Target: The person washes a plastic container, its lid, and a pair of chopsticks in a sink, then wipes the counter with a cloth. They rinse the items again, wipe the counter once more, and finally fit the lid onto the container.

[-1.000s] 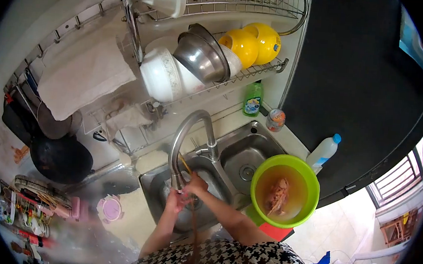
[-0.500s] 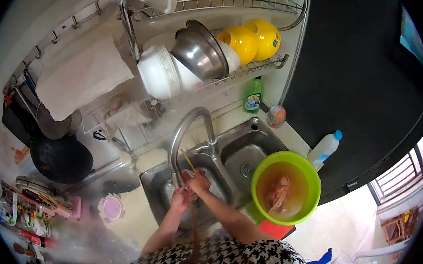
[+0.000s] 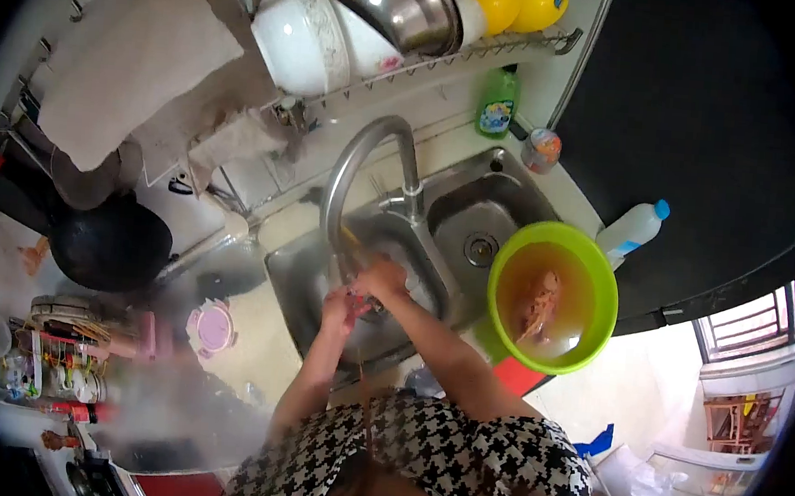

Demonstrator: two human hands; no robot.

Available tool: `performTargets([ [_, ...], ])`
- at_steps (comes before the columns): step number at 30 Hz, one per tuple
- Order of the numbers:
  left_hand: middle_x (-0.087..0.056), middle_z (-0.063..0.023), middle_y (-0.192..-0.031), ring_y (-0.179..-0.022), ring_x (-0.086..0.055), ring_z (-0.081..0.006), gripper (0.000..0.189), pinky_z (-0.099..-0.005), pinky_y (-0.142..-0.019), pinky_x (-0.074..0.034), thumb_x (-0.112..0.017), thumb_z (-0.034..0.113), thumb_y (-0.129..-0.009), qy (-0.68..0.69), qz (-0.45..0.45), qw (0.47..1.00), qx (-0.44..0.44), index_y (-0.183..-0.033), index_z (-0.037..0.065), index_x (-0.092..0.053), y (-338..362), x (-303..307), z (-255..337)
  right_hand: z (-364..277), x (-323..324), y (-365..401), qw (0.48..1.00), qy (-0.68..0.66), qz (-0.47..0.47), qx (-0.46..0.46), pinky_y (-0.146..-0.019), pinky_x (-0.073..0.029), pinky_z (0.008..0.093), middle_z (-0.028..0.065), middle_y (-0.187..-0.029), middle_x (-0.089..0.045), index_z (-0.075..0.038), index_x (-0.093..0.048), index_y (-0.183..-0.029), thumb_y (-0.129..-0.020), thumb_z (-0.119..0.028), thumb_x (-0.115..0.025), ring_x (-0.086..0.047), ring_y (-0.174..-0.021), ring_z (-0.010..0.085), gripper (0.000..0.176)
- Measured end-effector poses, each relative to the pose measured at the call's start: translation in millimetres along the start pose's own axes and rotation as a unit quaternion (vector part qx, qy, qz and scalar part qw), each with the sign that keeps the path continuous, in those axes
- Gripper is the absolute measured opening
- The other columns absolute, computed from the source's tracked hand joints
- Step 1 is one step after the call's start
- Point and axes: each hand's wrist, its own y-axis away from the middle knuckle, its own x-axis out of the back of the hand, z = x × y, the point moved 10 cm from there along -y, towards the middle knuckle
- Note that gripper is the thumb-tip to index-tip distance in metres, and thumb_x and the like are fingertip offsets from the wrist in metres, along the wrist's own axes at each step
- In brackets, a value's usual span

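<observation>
Both hands are low in the left basin of a steel sink (image 3: 286, 282), under the curved faucet (image 3: 336, 184). My right hand (image 3: 384, 279) is closed, with a thin yellowish wooden stick (image 3: 351, 236) sticking out past it toward the faucet. My left hand (image 3: 343, 307) is beside it, fingers curled around something small and pinkish that I cannot make out. The hands nearly touch, and the fingers hide most of what is between them.
A green tub (image 3: 608, 304) of cloudy liquid with a piece of meat (image 3: 541, 304) stands right of the sink. Behind are a white bottle (image 3: 634, 229), green soap bottle (image 3: 498, 106) and jar (image 3: 542, 151). A dish rack (image 3: 447, 60) hangs above; a black wok (image 3: 107, 242) is left.
The view has tilted down, so the sink and tub appear higher. My hands stay together under the faucet, with the right hand now lower over the basin and the stick less visible.
</observation>
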Motion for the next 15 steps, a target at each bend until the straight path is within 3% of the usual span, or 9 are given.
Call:
performTargets([
  [1, -0.056, -0.0041, -0.085, -0.073, -0.055, -0.0185, 0.02, -0.0382, -0.063, -0.051, -0.044, 0.026, -0.089, -0.019, 0.019, 1.0, -0.011, -0.096, 0.011, -0.054, -6.4, 9.3, -0.3, 4.2, -14.2, 0.7, 1.0, 0.001, -0.01, -0.004, -0.08, -0.045, 0.041, 0.0169, -0.115, -0.045, -0.006, -0.043, -0.119, -0.07, -0.054, -0.056, -0.056, -0.095, 0.0348, 0.07],
  [3, -0.056, -0.0038, -0.083, -0.074, -0.055, -0.0175, 0.025, -0.0373, -0.062, -0.051, -0.042, 0.03, -0.089, -0.02, 0.016, 1.0, -0.002, -0.099, 0.011, -0.054, -2.0, 6.2, 8.3, -4.9, -0.5, 6.9, 0.979, -0.068, 0.179, 0.076, -0.081, -0.045, 0.0396, 0.0175, -0.117, -0.044, -0.007, -0.041, -0.121, -0.068, -0.052, -0.06, -0.056, -0.097, 0.0334, 0.072],
  [4, -0.056, -0.0034, -0.082, -0.075, -0.056, -0.0166, 0.03, -0.0364, -0.062, -0.051, -0.039, 0.034, -0.09, -0.024, 0.007, 1.0, 0.0, -0.101, 0.01, -0.054, 3.2, -2.3, 16.2, -3.0, -8.7, 8.7, 0.981, -0.065, 0.171, 0.072, -0.081, -0.045, 0.0396, 0.0175, -0.117, -0.044, -0.007, -0.041, -0.121, -0.068, -0.052, -0.06, -0.056, -0.097, 0.0334, 0.072],
  [6, -0.056, -0.0051, -0.082, -0.072, -0.056, -0.0163, 0.028, -0.0328, -0.057, -0.049, -0.039, 0.029, -0.09, -0.072, 0.035, 0.997, 0.001, -0.1, 0.007, -0.052, 3.4, 2.4, 21.9, -7.6, -0.1, 16.4, 0.957, -0.089, 0.247, 0.126, -0.082, -0.045, 0.0401, 0.0165, -0.118, -0.042, -0.007, -0.041, -0.121, -0.064, -0.048, -0.065, -0.053, -0.101, 0.0325, 0.074],
  [7, -0.056, -0.0068, -0.082, -0.069, -0.055, -0.0161, 0.026, -0.0292, -0.052, -0.047, -0.038, 0.025, -0.091, -0.123, 0.056, 0.991, -0.008, -0.099, 0.003, -0.05, 1.6, 6.9, 26.7, -6.6, -0.5, 12.8, 0.958, -0.088, 0.243, 0.123, -0.082, -0.045, 0.0401, 0.0165, -0.118, -0.042, -0.007, -0.041, -0.121, -0.064, -0.048, -0.065, -0.053, -0.101, 0.0325, 0.074],
  [10, -0.059, -0.0055, -0.084, -0.064, -0.058, -0.0156, 0.033, -0.0305, -0.054, -0.051, -0.039, 0.031, -0.09, -0.159, 0.075, 0.984, -0.018, -0.106, 0.006, -0.052, -8.0, 26.3, 20.9, -7.1, 0.9, 1.2, 0.972, -0.024, 0.222, 0.073, -0.084, -0.044, 0.0405, 0.0156, -0.119, -0.041, -0.007, -0.042, -0.121, -0.059, -0.044, -0.07, -0.051, -0.104, 0.0325, 0.077],
  [12, -0.06, -0.0058, -0.083, -0.062, -0.058, -0.0156, 0.029, -0.0292, -0.052, -0.051, -0.041, 0.028, -0.09, -0.156, 0.077, 0.985, -0.013, -0.104, 0.005, -0.053, -1.3, 22.3, 18.6, -5.7, 6.5, -0.9, 0.981, 0.033, 0.19, 0.021, -0.086, -0.043, 0.0409, 0.0165, -0.118, -0.045, -0.007, -0.04, -0.123, -0.057, -0.046, -0.07, -0.051, -0.104, 0.0339, 0.082],
  [15, -0.059, -0.0053, -0.081, -0.065, -0.061, -0.0155, 0.02, -0.0279, -0.05, -0.05, -0.047, 0.021, -0.087, -0.084, 0.055, 0.995, 0.003, -0.096, 0.005, -0.056, 4.4, 11.6, 9.2, -1.3, 2.8, -15.9, 0.993, 0.035, 0.114, 0.019, -0.087, -0.043, 0.0405, 0.0175, -0.102, -0.057, -0.006, -0.052, -0.111, -0.06, -0.052, -0.065, -0.053, -0.102, 0.0326, 0.07],
])
